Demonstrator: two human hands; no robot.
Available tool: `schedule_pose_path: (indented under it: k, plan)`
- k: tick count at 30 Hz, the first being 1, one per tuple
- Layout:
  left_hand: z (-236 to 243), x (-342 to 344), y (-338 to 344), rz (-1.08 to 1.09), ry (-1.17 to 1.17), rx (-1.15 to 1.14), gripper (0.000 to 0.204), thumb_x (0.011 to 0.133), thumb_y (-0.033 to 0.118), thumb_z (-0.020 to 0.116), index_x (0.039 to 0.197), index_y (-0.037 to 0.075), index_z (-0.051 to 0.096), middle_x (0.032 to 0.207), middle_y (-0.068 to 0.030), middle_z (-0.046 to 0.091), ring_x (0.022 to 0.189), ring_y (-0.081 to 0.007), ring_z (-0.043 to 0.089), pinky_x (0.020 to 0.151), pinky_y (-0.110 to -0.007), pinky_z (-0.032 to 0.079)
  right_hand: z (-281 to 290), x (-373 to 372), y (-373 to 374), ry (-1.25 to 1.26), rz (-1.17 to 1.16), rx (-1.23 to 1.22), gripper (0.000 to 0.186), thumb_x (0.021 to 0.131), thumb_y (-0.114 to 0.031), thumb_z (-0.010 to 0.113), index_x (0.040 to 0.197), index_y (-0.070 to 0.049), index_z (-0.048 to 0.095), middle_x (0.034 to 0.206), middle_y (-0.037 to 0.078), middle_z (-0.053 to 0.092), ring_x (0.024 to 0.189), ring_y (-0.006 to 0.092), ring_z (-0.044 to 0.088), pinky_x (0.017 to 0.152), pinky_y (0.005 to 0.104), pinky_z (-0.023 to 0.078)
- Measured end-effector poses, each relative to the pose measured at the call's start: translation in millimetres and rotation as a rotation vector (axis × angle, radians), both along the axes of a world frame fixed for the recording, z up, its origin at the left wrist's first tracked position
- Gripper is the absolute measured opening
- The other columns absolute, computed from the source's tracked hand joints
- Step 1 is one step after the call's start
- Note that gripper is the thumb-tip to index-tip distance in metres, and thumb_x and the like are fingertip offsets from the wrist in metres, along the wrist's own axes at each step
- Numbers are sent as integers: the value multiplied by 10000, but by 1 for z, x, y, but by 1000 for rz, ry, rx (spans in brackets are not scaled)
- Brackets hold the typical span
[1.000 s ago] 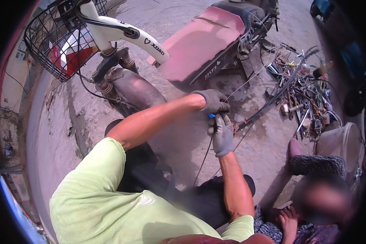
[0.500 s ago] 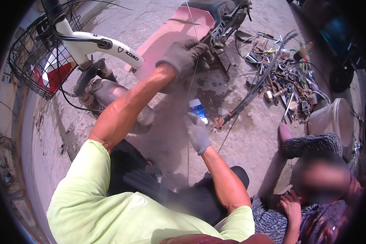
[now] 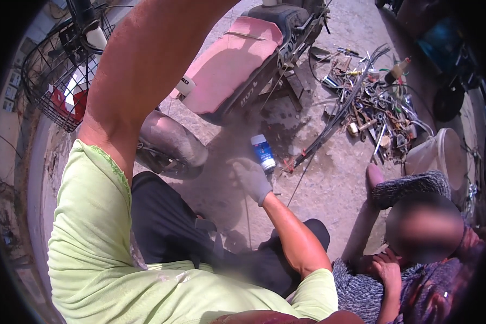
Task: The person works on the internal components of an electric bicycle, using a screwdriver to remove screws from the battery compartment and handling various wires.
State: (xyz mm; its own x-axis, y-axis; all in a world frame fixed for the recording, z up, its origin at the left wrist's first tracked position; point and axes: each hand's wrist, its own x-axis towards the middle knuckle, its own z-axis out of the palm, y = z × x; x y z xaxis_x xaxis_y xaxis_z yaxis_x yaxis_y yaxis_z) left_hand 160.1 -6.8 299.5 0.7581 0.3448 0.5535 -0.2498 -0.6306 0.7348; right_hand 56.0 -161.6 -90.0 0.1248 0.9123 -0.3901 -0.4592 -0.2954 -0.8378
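Note:
My left arm is raised across the upper left and leaves the picture at the top edge, so the left hand is out of sight. Low in the middle, my right hand wears a pale grey glove, its fingers closed around a thin cable that hangs down toward my legs. The fingertips are somewhat blurred. Just beyond this hand is a blue and white bottle on the ground, with a white cap.
A scooter with a pink cover stands ahead. At left are a wheel mudguard and wire basket. Tools and a cable bundle lie at right, near a white bucket. A person sits close on my right.
My left hand has risen from beside the pink cover out past the top edge. The right hand has shifted slightly lower, still around the cable.

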Motion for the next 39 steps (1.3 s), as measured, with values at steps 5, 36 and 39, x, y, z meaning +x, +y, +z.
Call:
schedule_pose_path:
  k: [5, 36, 39]
  plan:
    - [31, 0, -38, -185, 25, 46, 242, 1005, 233, 584, 1024, 50, 741, 809, -49, 744, 702, -151, 703, 674, -312, 532, -34, 1, 0, -49, -44, -101, 280, 1031, -195, 562, 1220, -5, 642, 832, 41, 656, 675, 126, 633, 604, 270, 535]
    - [-374, 30, -136, -863, 995, 918, 216, 818, 104, 668, 1001, 54, 772, 979, -179, 751, 923, -389, 716, 754, -503, 562, -166, 39, 10, 1307, -271, 141, 434, 1059, -342, 529, 1390, -62, 527, 1301, 95, 635, 1204, 210, 601, 1091, 403, 451]
    - [-417, 26, -137, -744, 1217, 868, 271, 860, 219, 650, 1060, 72, 759, 995, -176, 750, 946, -388, 711, 781, -501, 553, -172, 49, 25, 348, -154, 176, 230, 1087, -279, 501, 1249, -146, 595, 1153, -25, 640, 1037, 54, 586, 957, 285, 465]
